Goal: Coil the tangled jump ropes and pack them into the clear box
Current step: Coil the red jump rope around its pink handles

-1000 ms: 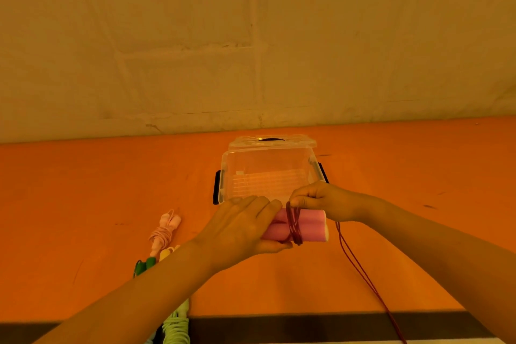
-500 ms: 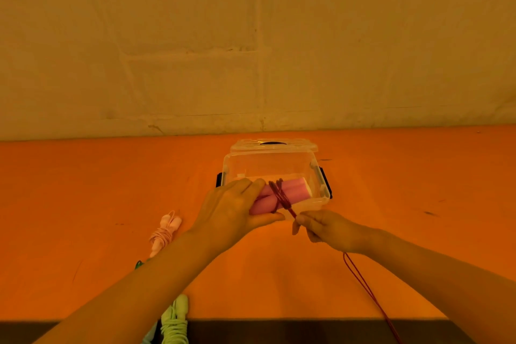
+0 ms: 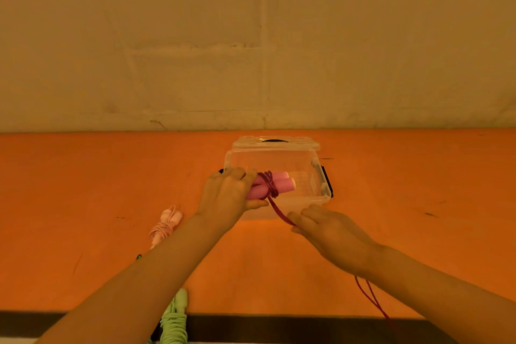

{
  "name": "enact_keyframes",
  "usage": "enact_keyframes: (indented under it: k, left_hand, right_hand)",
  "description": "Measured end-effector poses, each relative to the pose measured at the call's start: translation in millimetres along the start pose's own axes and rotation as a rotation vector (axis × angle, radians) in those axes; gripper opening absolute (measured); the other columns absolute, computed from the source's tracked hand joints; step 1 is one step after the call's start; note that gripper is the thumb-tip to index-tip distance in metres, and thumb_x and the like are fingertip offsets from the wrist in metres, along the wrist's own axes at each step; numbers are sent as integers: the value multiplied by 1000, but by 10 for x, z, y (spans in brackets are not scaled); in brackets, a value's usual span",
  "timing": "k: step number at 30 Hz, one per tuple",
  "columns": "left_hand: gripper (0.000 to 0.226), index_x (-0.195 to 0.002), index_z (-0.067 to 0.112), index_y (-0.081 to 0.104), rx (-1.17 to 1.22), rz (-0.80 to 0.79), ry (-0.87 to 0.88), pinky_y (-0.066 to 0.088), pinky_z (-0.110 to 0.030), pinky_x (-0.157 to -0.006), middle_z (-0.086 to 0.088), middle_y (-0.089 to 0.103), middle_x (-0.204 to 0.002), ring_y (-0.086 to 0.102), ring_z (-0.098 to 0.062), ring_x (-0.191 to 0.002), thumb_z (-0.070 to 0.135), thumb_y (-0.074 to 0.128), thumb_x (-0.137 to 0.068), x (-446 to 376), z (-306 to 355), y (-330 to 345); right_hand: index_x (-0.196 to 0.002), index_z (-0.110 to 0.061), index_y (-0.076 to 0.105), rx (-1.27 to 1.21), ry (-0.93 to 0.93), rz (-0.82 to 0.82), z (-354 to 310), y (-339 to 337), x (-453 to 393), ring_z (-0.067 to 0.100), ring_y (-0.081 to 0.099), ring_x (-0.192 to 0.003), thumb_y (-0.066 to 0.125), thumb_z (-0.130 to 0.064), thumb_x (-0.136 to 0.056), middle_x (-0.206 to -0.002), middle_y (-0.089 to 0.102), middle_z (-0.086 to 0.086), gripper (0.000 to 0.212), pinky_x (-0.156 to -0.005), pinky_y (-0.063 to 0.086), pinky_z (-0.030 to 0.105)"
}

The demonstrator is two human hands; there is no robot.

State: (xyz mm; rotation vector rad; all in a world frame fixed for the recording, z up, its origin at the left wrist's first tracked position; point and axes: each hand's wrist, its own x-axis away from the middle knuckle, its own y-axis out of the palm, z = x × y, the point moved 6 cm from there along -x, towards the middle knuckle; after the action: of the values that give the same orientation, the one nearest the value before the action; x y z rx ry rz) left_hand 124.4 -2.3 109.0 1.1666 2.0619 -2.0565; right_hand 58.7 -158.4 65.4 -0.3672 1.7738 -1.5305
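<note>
Head view: my left hand [image 3: 229, 198] gripped the pink handles [image 3: 275, 187] over the clear box [image 3: 321, 176]; my right hand [image 3: 332, 234] pinched the red rope [image 3: 279, 211].

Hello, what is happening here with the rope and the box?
A person is packing jump ropes. The left hand grips the pink handles, wound with dark red cord, over the open clear box. The right hand holds the loose cord in front of the box; its tail hangs off the orange table. A coiled pale pink rope and a green rope lie outside the box.
</note>
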Motion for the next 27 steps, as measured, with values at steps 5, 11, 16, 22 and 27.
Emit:
enact_keyframes:
  k: [5, 11, 16, 22, 27]
  left_hand:
    - [65, -94, 16, 69, -106, -64, 103, 40, -27, -52, 1, 66, -74, 64, -19, -66, 65, 78, -52, -60, 153, 16]
    - [68, -87, 14, 69, -53, -81, 262, 44, -25, -55, 1, 65, -73, 64, -19, -64, 64, 82, -44, -88, 465, -55]
    - [64, -80, 13, 68, 25, 24, 342, 41, -22, -50, 2, 63, -66, 61, -18, -56, 64, 82, -43, -69, 524, -145]
    - [61, -83, 11, 68, 114, 68, 418, 42, -24, -51, 1, 63, -68, 59, -18, -57, 60, 83, -50, -51, 555, -269]
    - [50, -90, 10, 68, 145, 97, 490, 39, -26, -63, -1, 65, -75, 61, -19, -63, 43, 85, -56, 71, 558, -306]
  right_hand:
    - [-104, -13, 66, 95, -190, 81, 81, -320, -180, 16, 59, -71, 65, -17, -85, -84, 65, 1, 19, -56, 47, 25]
    - [-91, -13, 66, 178, -353, 103, 198, -630, -436, 19, 51, -69, 60, -18, -87, -75, 60, 2, 9, -51, 43, 30]
    - [-83, -14, 66, -51, -316, 44, 387, -731, -601, 11, 45, -76, 46, -41, -91, -77, 57, -2, 35, -56, 38, 26]
    - [-75, -12, 61, -273, -256, -43, 573, -642, -762, 3, 37, -74, 47, -56, -86, -76, 45, -16, 48, -65, 31, 20]
    - [-81, -12, 58, -233, -318, -94, 566, -544, -790, 5, 37, -77, 35, -53, -94, -78, 53, -4, 49, -65, 27, 19]
